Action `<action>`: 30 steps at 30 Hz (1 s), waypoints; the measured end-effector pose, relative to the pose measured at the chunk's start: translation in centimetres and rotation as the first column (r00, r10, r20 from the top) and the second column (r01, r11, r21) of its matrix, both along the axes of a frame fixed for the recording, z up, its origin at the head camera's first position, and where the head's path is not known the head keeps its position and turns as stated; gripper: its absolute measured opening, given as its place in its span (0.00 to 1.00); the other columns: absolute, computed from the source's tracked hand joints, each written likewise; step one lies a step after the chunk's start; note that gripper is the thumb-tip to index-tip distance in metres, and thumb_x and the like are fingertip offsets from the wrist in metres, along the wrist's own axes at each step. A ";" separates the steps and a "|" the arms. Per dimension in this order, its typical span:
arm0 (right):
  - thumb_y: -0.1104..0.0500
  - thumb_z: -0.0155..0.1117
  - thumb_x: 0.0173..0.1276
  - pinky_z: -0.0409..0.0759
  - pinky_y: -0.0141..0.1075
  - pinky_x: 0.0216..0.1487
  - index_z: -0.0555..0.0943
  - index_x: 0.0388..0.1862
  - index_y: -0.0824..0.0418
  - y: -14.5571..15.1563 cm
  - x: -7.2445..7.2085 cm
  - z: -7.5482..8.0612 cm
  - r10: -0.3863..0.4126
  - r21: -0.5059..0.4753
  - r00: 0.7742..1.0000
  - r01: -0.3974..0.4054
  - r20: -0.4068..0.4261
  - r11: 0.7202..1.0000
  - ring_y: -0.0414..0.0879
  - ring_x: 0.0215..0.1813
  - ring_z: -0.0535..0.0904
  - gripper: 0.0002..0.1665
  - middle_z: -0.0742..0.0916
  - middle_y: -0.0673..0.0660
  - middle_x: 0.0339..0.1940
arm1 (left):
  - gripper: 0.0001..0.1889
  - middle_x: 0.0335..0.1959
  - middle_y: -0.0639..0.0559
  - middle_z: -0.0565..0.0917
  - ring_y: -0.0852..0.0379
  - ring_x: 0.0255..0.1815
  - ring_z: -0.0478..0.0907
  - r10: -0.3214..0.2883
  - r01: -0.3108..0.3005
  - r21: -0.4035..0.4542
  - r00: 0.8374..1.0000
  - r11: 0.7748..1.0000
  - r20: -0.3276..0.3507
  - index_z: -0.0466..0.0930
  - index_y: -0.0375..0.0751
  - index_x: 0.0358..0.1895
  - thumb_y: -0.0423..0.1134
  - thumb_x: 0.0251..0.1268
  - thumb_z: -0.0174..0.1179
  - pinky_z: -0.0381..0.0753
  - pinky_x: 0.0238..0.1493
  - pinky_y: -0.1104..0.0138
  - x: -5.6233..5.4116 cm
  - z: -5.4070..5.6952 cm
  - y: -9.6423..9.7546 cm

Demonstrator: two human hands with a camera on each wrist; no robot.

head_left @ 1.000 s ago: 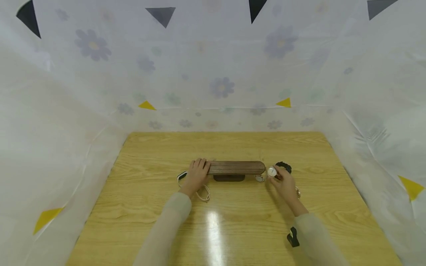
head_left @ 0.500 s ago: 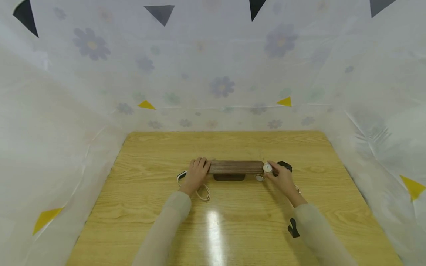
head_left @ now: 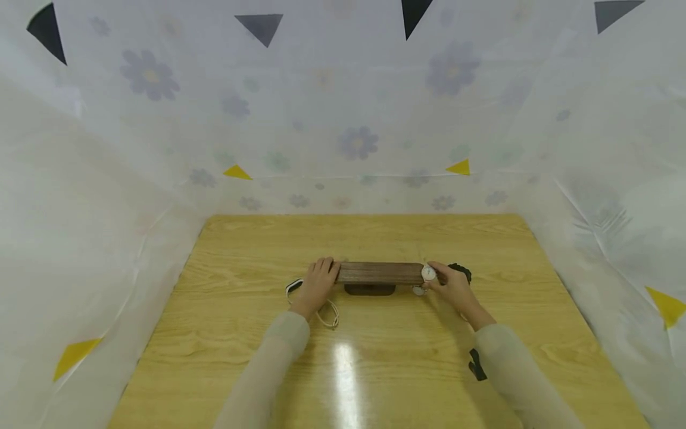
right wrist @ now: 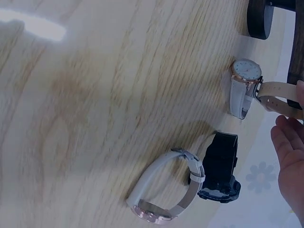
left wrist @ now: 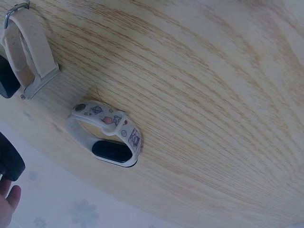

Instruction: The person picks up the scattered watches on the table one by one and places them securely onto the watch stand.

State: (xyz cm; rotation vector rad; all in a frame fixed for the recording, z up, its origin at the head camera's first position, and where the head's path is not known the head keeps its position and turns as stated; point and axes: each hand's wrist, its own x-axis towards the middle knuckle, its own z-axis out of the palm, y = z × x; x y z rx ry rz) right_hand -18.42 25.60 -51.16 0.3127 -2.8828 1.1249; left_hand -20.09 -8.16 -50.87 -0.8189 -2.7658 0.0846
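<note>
A brown wooden watch stand (head_left: 380, 273), a rounded bar on a low base, stands mid-table. My left hand (head_left: 316, 286) grips the bar's left end, fingers laid over the top. At the right end my right hand (head_left: 454, 289) pinches a watch (head_left: 429, 273) with a round white dial, which overlaps the tip of the bar. The beige strap (right wrist: 280, 90) of this watch shows looped near the bar in the right wrist view, its dial hidden there. Below it on the table lies a second watch (right wrist: 247, 70) with a white dial and pale strap.
By the left hand lie a white printed fitness band (left wrist: 104, 135) and a beige-strapped watch (left wrist: 35, 47). Around the right hand are a black watch (right wrist: 219, 166) and a white-strapped watch (right wrist: 166, 185). Another black-strapped item (head_left: 477, 364) lies near the right sleeve.
My right hand has moved left with the watch, from beside the stand to the bar's right end. The left hand has kept its place on the bar.
</note>
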 end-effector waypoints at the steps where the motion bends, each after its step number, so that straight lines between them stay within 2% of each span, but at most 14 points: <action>1: 0.62 0.67 0.58 0.80 0.52 0.49 0.68 0.63 0.70 0.0 0.0 0.1 0.006 0.017 1.000 -0.006 0.000 1.000 0.65 0.53 0.78 0.35 0.78 0.72 0.56 | 0.22 0.55 0.41 0.72 0.46 0.56 0.71 0.003 -0.003 0.008 1.000 1.000 -0.001 0.69 0.37 0.59 0.33 0.61 0.59 0.76 0.56 0.57 0.0 0.0 0.0; 8: 0.60 0.67 0.58 0.80 0.52 0.47 0.69 0.62 0.70 -0.2 -0.2 0.4 0.061 0.105 0.998 -0.058 -0.025 0.993 0.64 0.51 0.79 0.34 0.77 0.72 0.57 | 0.21 0.54 0.40 0.72 0.45 0.55 0.71 0.010 -0.010 0.049 1.000 0.999 0.004 0.70 0.36 0.57 0.32 0.61 0.59 0.76 0.56 0.57 0.2 0.3 0.1; 11: 0.59 0.67 0.57 0.82 0.49 0.41 0.70 0.61 0.71 -0.2 -0.2 0.4 0.067 0.126 0.997 -0.061 -0.049 0.990 0.61 0.43 0.81 0.34 0.79 0.72 0.55 | 0.21 0.54 0.40 0.72 0.45 0.55 0.71 0.007 -0.008 0.056 1.000 0.998 0.016 0.70 0.36 0.57 0.31 0.60 0.59 0.76 0.56 0.57 0.2 0.2 0.1; 13: 0.59 0.68 0.57 0.80 0.44 0.35 0.70 0.60 0.71 -0.2 -0.1 0.4 0.070 0.143 0.996 -0.061 -0.063 0.988 0.55 0.36 0.81 0.34 0.81 0.71 0.52 | 0.21 0.54 0.40 0.72 0.45 0.55 0.71 0.008 -0.009 0.058 1.000 0.998 0.030 0.69 0.35 0.58 0.31 0.60 0.59 0.76 0.56 0.57 0.2 0.2 0.1; 18: 0.59 0.67 0.57 0.73 0.37 0.28 0.71 0.60 0.71 -0.3 0.1 0.3 0.070 0.132 0.995 -0.060 -0.068 0.989 0.46 0.26 0.72 0.33 0.84 0.69 0.41 | 0.22 0.55 0.40 0.71 0.45 0.56 0.70 0.006 -0.009 0.060 0.998 0.998 0.057 0.68 0.35 0.59 0.31 0.61 0.58 0.75 0.57 0.56 0.3 0.3 0.0; 21: 0.60 0.68 0.56 0.78 0.41 0.31 0.71 0.59 0.72 -0.5 0.2 0.3 0.074 0.110 0.993 -0.065 -0.087 0.992 0.53 0.29 0.78 0.33 0.84 0.70 0.41 | 0.22 0.55 0.40 0.71 0.45 0.55 0.71 0.002 -0.006 0.063 0.999 0.998 0.053 0.69 0.35 0.59 0.31 0.61 0.59 0.75 0.57 0.57 0.3 0.5 0.0; 23: 0.61 0.68 0.56 0.82 0.46 0.37 0.72 0.58 0.73 -0.6 0.3 0.3 0.076 0.103 0.992 -0.065 -0.100 0.993 0.58 0.38 0.82 0.32 0.83 0.71 0.48 | 0.22 0.55 0.40 0.71 0.45 0.55 0.71 0.000 -0.004 0.063 0.999 0.998 0.054 0.68 0.35 0.59 0.31 0.60 0.59 0.75 0.57 0.57 0.3 0.6 -0.1; 25: 0.61 0.68 0.56 0.82 0.50 0.41 0.72 0.58 0.72 -0.7 0.3 0.3 0.074 0.096 0.992 -0.064 -0.099 0.993 0.63 0.46 0.81 0.32 0.81 0.72 0.51 | 0.23 0.55 0.40 0.71 0.45 0.56 0.71 0.001 -0.004 0.056 0.998 0.998 0.061 0.68 0.36 0.59 0.30 0.60 0.59 0.75 0.58 0.57 0.3 0.7 -0.2; 30: 0.61 0.68 0.56 0.81 0.53 0.45 0.72 0.59 0.72 -0.7 0.3 0.3 0.080 0.075 0.994 -0.075 -0.071 0.994 0.65 0.50 0.79 0.32 0.80 0.72 0.52 | 0.23 0.54 0.41 0.71 0.46 0.56 0.70 -0.006 0.004 0.048 0.998 0.999 0.055 0.68 0.36 0.59 0.29 0.60 0.59 0.74 0.59 0.58 0.4 0.9 -0.3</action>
